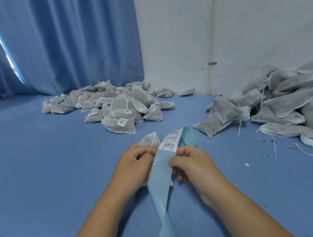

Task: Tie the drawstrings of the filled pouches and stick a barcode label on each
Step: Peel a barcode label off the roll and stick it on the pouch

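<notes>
Gripping a filled pouch [148, 139], the left hand [135, 163] curls its fingers round the pouch's lower part, so only the grey mesh top shows above the knuckles, just beside the label strip [161, 177]. That pale blue backing strip runs from the 6 o'clock edge of the head view up between both hands and loops over at its far end. The right hand [193, 162] pinches the strip's right edge between thumb and curled fingers, directly below the nearest barcode label [169, 146]; two more labels sit beyond it on the strip. At about 11 o'clock from the hands, a heap of labelled pouches [115, 105] lies on the blue counter [41, 169], well apart from them. At 2 o'clock sits a bigger heap of unlabelled pouches [285, 101] with loose white drawstrings trailing out. A blue curtain [66, 41] hangs behind the labelled heap, and a white wall [257, 21] stands behind the other.
</notes>
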Demonstrator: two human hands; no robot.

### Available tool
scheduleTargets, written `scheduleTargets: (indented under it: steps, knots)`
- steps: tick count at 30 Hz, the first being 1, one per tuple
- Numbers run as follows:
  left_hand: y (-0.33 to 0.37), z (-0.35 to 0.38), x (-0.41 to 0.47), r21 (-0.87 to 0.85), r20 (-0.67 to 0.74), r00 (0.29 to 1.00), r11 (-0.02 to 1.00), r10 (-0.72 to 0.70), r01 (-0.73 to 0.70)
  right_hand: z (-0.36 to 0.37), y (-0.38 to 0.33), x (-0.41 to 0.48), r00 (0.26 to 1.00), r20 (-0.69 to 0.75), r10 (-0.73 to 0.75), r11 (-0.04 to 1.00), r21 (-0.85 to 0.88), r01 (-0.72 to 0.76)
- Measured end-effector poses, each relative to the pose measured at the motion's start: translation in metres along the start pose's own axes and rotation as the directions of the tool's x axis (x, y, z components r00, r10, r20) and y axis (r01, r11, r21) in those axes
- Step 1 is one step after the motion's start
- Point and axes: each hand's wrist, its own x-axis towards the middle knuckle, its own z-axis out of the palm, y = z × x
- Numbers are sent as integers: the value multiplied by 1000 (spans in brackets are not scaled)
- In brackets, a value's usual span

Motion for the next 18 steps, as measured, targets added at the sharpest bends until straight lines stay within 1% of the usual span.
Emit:
scheduleTargets:
  steps: [4,6,8,10,11,12,13,15,16,18]
  knots:
    - [-2,4,-2,-79,-20,1000,997,-21,19,1,1,2,999,-33,-20,997,-82,17]
    - [-5,5,-2,-80,-31,999,997,-7,5,2,3,3,998,-50,-39,990,-139,32]
    - [-8,5,-3,-56,-43,999,998,15,-17,1,6,4,994,-81,-72,972,-231,52]
    - [-10,5,-3,-54,-57,998,998,28,-31,1,6,3,977,-143,-155,930,-356,95]
    - [-11,5,-4,-53,-65,997,998,36,-40,0,6,2,958,-171,-228,887,-444,132]
    - [-11,5,-4,-46,-73,996,998,49,-52,0,5,1,931,-180,-318,822,-542,176]
    - [-11,5,-4,-31,-77,995,997,66,-68,0,3,-1,897,-158,-412,746,-624,233]
    - [-10,6,-6,18,-79,990,993,115,-114,2,0,-6,821,-68,-566,611,-704,363]
    - [-10,6,-7,38,-77,987,990,142,-139,4,-1,-8,793,-24,-609,555,-727,404]
    - [-9,7,-8,51,-66,980,981,189,-186,7,-1,-10,776,26,-630,489,-763,423]
